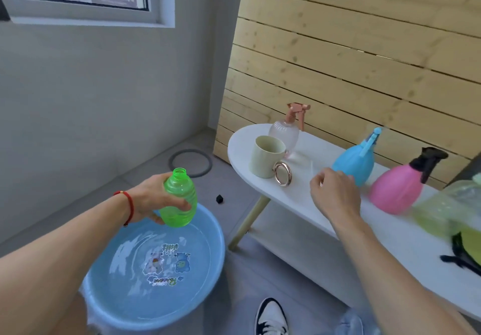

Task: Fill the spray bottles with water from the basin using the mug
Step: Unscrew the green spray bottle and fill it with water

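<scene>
Green bottle (179,199): uncapped, neck up, held over the far rim of the basin (104,300). My left hand (153,199) wraps its ribbed body from behind, fingers curled around the lower half. It looks empty, thin clear plastic; I judge it light and easy to dent, so the grip belongs on the ribs, not squeezed hard. It will turn slippery once wet

Basin: blue, on the floor, water rippling over printed cartoon figures

Mug (265,156): cream, upright on the white worktop (390,233), round metal ring handle (283,173) facing me. It looks rigid; I would take it by the ring or around the body. When full it will be the heaviest item here

My right hand (335,194) hovers above the worktop between mug and blue sprayer (355,161), fingers loosely curled, holding nothing

Further out: clear sprayer (285,131) with rose trigger just behind the mug, pink sprayer (398,191) with black head beside the blue one, all capped. A blurred yellow-green object at the right edge, identity unclear
</scene>
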`<state>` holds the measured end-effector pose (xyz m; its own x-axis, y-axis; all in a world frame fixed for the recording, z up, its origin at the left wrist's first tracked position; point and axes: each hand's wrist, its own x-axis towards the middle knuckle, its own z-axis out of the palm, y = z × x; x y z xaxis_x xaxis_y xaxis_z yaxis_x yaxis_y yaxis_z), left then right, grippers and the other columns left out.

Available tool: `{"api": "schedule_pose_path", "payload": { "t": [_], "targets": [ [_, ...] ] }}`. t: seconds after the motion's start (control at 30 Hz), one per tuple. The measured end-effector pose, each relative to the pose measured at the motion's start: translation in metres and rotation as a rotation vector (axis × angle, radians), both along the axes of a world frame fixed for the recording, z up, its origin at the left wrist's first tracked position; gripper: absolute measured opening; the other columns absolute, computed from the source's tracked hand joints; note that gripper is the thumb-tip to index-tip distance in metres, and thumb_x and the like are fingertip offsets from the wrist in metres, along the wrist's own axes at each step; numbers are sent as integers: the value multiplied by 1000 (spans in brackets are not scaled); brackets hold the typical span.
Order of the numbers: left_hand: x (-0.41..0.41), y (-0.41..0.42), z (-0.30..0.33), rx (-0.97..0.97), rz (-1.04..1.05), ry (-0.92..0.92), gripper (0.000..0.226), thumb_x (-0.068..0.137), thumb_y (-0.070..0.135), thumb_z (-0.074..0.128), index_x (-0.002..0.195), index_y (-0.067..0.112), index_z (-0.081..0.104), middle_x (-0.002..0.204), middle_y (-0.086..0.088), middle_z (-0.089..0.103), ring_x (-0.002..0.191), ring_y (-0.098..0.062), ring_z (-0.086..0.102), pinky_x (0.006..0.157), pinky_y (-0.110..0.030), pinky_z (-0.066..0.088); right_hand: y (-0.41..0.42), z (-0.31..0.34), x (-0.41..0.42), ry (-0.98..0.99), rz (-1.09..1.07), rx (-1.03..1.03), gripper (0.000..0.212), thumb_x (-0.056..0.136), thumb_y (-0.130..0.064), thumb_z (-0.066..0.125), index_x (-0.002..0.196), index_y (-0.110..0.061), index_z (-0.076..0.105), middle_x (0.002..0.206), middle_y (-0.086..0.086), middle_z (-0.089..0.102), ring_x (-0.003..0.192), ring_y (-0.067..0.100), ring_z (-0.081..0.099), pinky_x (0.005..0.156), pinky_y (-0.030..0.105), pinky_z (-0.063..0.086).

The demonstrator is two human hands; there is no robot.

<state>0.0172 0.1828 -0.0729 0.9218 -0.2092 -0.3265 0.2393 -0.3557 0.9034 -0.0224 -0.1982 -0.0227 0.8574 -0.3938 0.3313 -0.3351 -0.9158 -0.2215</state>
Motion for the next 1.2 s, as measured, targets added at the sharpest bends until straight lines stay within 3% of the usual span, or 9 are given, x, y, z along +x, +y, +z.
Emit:
{"api": "schedule_pose_path", "payload": {
  "t": [0.07,0.13,0.37,0.5,0.57,0.77,0.87,1.03,1.2],
  "targets": [
    [0,-2,1,5,-12,-11,56,51,19,94,101,28,71,99,-7,76,93,-30,72,68,-53,62,-15,2,-14,257,-93,-164,25,98,-29,50,112,-11,59,116,14,63,111,33,52,88,44,45],
    [0,-6,2,-4,-33,-14,57,47,22,94,99,29,71,100,-8,76,92,-29,72,68,-54,62,-23,-3,-24,377,-144,-131,26,97,-26,51,117,-10,55,117,11,60,116,32,51,90,44,42],
    [-4,-14,8,-7,-94,-42,57,47,24,93,100,28,71,97,-7,76,84,-25,73,61,-42,60,-26,-11,-41,-11,14,-114,28,97,-20,59,122,-8,63,105,14,69,101,36,60,91,50,47],
    [-3,-11,9,-12,-76,-56,61,46,26,94,101,29,70,100,-7,76,89,-27,74,65,-46,63,11,13,-45,-165,368,178,36,103,-12,50,139,-9,55,124,9,56,118,27,50,102,37,38],
    [-3,-9,9,-14,-64,-61,59,47,27,93,100,31,69,100,-5,76,91,-27,73,66,-47,63,35,21,-44,-82,547,292,38,105,-13,47,142,-19,52,125,-6,50,118,11,47,98,22,32],
    [-4,5,7,50,-14,-76,56,50,25,93,100,34,69,106,-8,75,99,-31,73,68,-61,63,86,17,-27,188,773,595,37,102,-25,61,135,-40,55,124,-13,63,111,-4,63,99,18,49],
    [-5,23,2,86,47,-54,61,50,24,94,103,36,69,107,-5,73,103,-31,71,67,-59,64,105,12,-16,209,754,769,30,93,-24,76,119,-33,65,108,-8,75,102,12,72,100,43,55],
    [-5,47,-4,157,110,-26,60,57,19,95,108,34,67,109,-3,71,105,-30,69,67,-58,64,124,14,-9,201,803,900,23,88,-18,79,108,-24,72,94,10,78,83,22,73,92,54,55],
    [-6,58,-8,197,96,-24,57,63,13,95,110,29,67,108,-6,72,107,-33,70,67,-56,63,137,13,-3,269,863,877,22,89,-11,76,105,-26,72,92,7,69,81,34,73,77,41,59]
  ]
}}
